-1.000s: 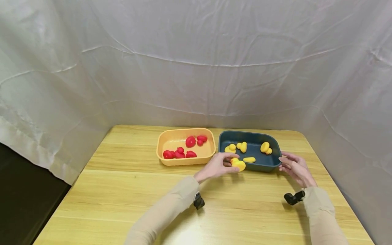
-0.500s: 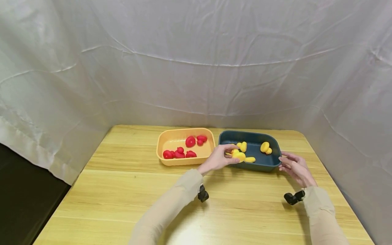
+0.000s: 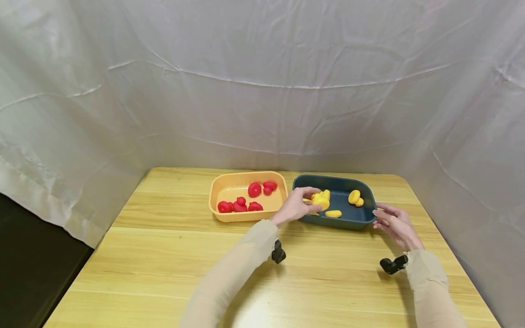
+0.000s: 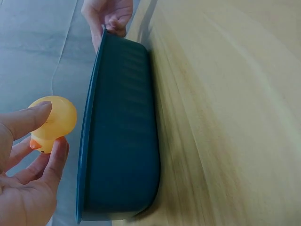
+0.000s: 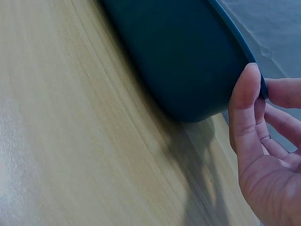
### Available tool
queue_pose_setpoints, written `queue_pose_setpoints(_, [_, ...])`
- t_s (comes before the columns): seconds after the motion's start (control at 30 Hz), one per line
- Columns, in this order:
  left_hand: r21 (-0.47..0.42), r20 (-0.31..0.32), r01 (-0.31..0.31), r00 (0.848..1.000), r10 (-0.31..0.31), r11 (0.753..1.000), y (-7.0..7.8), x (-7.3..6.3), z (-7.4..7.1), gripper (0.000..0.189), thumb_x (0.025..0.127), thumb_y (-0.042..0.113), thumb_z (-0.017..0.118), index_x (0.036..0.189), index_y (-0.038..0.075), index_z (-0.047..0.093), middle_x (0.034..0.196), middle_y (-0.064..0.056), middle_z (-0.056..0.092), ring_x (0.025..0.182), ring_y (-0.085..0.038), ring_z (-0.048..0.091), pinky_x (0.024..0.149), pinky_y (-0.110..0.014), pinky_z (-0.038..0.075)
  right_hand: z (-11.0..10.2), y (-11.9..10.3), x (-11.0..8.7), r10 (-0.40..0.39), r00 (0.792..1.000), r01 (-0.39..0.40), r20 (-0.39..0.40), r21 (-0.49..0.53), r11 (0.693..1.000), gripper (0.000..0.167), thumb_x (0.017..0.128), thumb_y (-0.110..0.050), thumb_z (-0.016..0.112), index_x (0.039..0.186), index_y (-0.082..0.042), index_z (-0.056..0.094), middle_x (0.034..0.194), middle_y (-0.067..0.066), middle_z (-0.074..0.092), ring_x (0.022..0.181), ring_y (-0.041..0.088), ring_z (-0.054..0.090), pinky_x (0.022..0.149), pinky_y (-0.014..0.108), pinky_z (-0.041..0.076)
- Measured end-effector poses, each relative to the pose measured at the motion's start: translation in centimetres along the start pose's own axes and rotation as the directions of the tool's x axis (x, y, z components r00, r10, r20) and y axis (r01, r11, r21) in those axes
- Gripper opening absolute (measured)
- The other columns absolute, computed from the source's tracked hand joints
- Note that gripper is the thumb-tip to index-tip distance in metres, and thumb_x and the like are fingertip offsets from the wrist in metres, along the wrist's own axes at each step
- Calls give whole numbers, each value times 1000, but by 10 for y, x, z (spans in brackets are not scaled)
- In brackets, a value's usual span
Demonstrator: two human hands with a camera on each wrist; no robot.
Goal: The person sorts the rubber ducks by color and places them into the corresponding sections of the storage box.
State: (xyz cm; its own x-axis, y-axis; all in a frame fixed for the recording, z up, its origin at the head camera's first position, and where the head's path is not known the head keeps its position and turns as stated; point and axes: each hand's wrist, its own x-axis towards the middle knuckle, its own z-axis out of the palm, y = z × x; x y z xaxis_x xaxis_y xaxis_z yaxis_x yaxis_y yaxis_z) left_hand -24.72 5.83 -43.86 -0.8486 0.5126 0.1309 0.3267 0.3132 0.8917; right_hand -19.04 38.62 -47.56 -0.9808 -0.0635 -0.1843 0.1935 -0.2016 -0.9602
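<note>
My left hand point(image 3: 295, 206) pinches a yellow rubber duck point(image 4: 60, 115) between thumb and fingers, above the left part of a dark blue bin point(image 3: 342, 223). An orange beak shows on the duck in the left wrist view. At the bin's right front corner, my right hand point(image 3: 397, 226) grips the rim between thumb and fingers; the thumb point(image 5: 246, 89) lies against the outer wall. Inside the bin, a yellow duck point(image 3: 355, 197) lies toward the right and a yellow piece point(image 3: 333, 213) near the front wall. The left hand partly hides other yellow ducks there.
A light orange bin point(image 3: 246, 217) stands just left of the blue one and holds several red ducks point(image 3: 240, 205). Both bins sit toward the back of a wooden table point(image 3: 164, 264), before a hanging pale curtain point(image 3: 262, 114).
My left hand has carried the yellow duck from in front of the blue bin, over its front rim, to above its inside. The right hand has stayed at the bin's corner.
</note>
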Motion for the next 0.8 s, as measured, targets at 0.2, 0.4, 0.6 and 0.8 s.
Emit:
queue_pose_setpoints(0.2, [23,-13,33,999,-32,999,1,4,2,52,88,15,79,135,3,62,129,-14,68,114,-27,67,90,-22,60,1,2,0,-29,999,29,13,-6,1000,22,100,-3,58,112,-20,67,87,-1,69,71,9,66,64,21,60])
queue_pose_setpoints(0.4, [7,-25,64,998,-64,998,2,9,4,50,88,14,79,134,6,63,129,-12,68,114,-25,67,89,-22,60,2,1,-1,-30,999,30,12,-2,1000,22,100,-4,58,112,-20,67,87,-1,69,71,9,67,64,21,60])
queue_pose_setpoints(0.6, [10,-42,65,997,-65,998,1,16,7,50,88,15,79,134,7,63,129,-11,69,114,-23,68,91,-22,60,2,1,-1,-28,1000,28,3,3,1000,22,100,-3,58,110,-20,69,87,-1,69,71,9,67,64,21,60])
queue_pose_setpoints(0.8, [19,-58,65,996,-64,998,1,21,10,50,88,15,79,134,6,63,129,-10,69,115,-23,67,93,-24,59,1,1,-1,-20,1000,20,-1,5,1000,22,100,-4,59,112,-19,67,87,0,68,71,10,66,64,21,61])
